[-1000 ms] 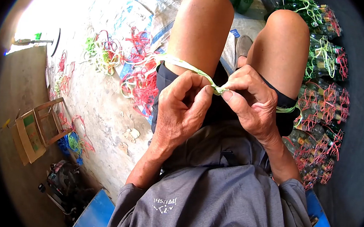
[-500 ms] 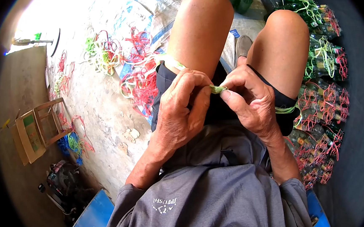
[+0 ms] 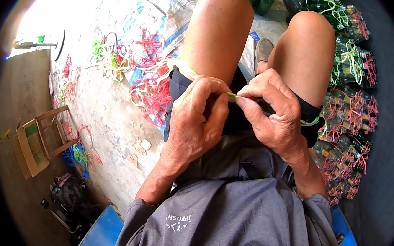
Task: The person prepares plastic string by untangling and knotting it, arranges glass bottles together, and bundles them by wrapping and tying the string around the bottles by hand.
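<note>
- Your grey shirt [image 3: 235,221] is nearest; past it, above your lap, your 2 hands almost meet.
- Your left hand [image 3: 192,122] has thumb and forefinger clamped on a green strip [image 3: 232,97]; your right hand [image 3: 275,119] pinches its other visible end.
- That short piece spans the small gap between the 2 pinches, its long axis roughly side to side across your body, 1 end towards each hand.
- The step seems to be fine fingertip work on this piece; whether it is a knot or a twist, you cannot tell here. The next move probably calls for 2 firm pinches and small finger movements.
- Light green strands lie by your left thigh [image 3: 216,37] and right thigh [image 3: 306,62]; their link to the piece is hidden.
- Farther out, tangled red and green strips [image 3: 153,90] lie on your left, wrapped bottles [image 3: 351,111] on your right.
</note>
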